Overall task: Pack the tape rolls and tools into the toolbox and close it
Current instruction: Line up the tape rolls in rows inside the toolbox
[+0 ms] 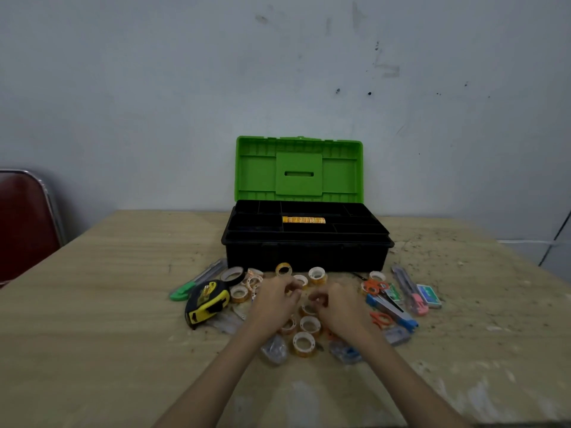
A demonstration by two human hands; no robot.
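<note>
Fingers of both hands are curled in over the pile of tape rolls (304,343) near the toolbox (306,242); whether the left hand (273,304) or right hand (340,305) grips a roll I cannot tell. The toolbox stands open at the far side, green lid (298,169) upright, a row of rolls (303,220) in its tray. A tape measure (207,302) lies left, scissors (374,286) right.

worn wooden table (92,304) with specks and scuffs, dark red chair (21,223) at left edge, grey marked wall (154,88) behind.
</note>
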